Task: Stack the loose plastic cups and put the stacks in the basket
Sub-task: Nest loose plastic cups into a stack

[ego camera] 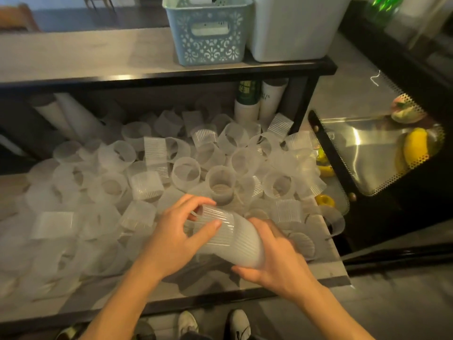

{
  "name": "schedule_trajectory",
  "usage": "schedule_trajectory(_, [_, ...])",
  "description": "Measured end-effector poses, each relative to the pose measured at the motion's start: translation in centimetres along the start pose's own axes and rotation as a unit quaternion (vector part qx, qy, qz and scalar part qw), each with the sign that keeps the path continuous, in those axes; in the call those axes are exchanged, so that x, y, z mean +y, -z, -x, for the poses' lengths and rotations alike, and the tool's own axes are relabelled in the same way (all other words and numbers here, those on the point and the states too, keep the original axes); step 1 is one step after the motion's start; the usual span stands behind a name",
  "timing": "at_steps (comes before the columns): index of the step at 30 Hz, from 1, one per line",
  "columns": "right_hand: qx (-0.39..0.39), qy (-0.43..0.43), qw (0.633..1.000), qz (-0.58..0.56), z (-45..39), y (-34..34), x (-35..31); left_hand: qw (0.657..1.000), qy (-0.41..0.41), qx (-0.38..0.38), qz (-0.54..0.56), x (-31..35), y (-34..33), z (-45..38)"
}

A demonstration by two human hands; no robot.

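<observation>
1. The stack of cups (230, 239) is held just above the lower shelf (328, 268), lying tilted with its open mouths toward the upper left and its closed base toward the lower right.
2. The right hand (277, 261) wraps round the base end of the stack, fingers curled under it. The left hand (176, 239) pinches the cup at the mouth end between thumb and fingers, likely seating it onto the rest.
3. These cups should be very light and thin-walled, so they will flex or crack under a hard squeeze. A gentle hold round the ribbed upper band, where the wall is stiffer and less slick, seems best; the smooth frosted lower part looks slippery.
4. A long stack may bend or slide apart if held at one end only, so a hand at each end suits it.
5. The cups are translucent, frosted white, with fine vertical ribs near the rim. Many loose cups (186, 173) lie tumbled across the shelf, some upright, some on their sides; those at the left edge are too blurred to count.
6. The pale blue basket (208, 42), with a patterned cut-out wall, stands on the bench (85, 55) above, well apart from the hands, beside a white bin (291, 30).
</observation>
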State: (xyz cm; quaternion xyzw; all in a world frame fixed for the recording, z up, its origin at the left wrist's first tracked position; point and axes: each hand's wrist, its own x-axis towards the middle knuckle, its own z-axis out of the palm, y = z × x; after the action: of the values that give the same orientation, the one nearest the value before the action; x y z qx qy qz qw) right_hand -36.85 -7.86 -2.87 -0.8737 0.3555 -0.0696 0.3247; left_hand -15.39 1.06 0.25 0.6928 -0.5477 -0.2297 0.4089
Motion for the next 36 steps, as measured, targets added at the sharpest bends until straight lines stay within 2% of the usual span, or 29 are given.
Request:
schedule_trajectory(4, [0.001, -0.008, 0.999, -0.031, 0.2, -0.6, -0.9, 0.997, -0.017, -0.070, -0.040, 1.4, -2.5, 0.3])
schedule_trajectory(9, [0.033, -0.036, 0.998, -0.039, 1.1, -0.9, -0.4, 0.992, 0.004, -0.123, 0.031, 1.8, -5.2, 0.8])
schedule_trajectory(11, [0.051, -0.047, 0.997, -0.029, 1.8, -0.8, 0.5, 0.986, 0.032, -0.118, 0.113, 1.5, -5.9, 0.3])
schedule_trajectory(13, [0.056, -0.071, 0.996, -0.018, 2.4, -0.3, 1.4, 0.979, 0.079, -0.060, 0.177, 1.0, -6.8, -0.9])
schedule_trajectory(14, [0.053, -0.086, 0.995, -0.009, 2.7, 0.0, 1.9, 0.981, 0.099, -0.023, 0.168, 0.6, -7.4, -1.5])
schedule_trajectory(16, [0.049, -0.116, 0.992, 0.005, 3.3, 0.6, 2.9, 0.991, 0.116, 0.010, 0.063, -0.3, -8.6, -2.7])
schedule_trajectory(18, [0.051, -0.138, 0.989, 0.001, 3.9, 0.9, 3.8, 0.993, 0.111, -0.031, -0.036, -1.6, -9.8, -3.4])
schedule_trajectory(21, [0.061, -0.167, 0.984, -0.008, 4.7, 0.9, 4.7, 0.988, 0.076, -0.090, -0.098, -3.0, -11.7, -4.4])
schedule_trajectory(24, [0.066, -0.183, 0.981, -0.003, 5.3, 0.7, 5.1, 0.970, 0.122, -0.118, -0.175, -3.3, -13.8, -5.8])
schedule_trajectory(28, [0.075, -0.196, 0.978, 0.004, 5.5, 0.4, 5.1, 0.971, 0.197, -0.052, -0.126, -3.6, -16.1, -6.1])
schedule_trajectory(32, [0.088, -0.202, 0.975, 0.017, 5.3, 0.3, 5.2, 0.979, 0.192, -0.009, -0.069, -3.8, -16.1, -4.7])
schedule_trajectory(36, [0.081, -0.193, 0.978, 0.022, 4.9, 0.2, 5.1, 0.981, 0.191, 0.035, 0.005, -4.5, -13.3, -3.3])
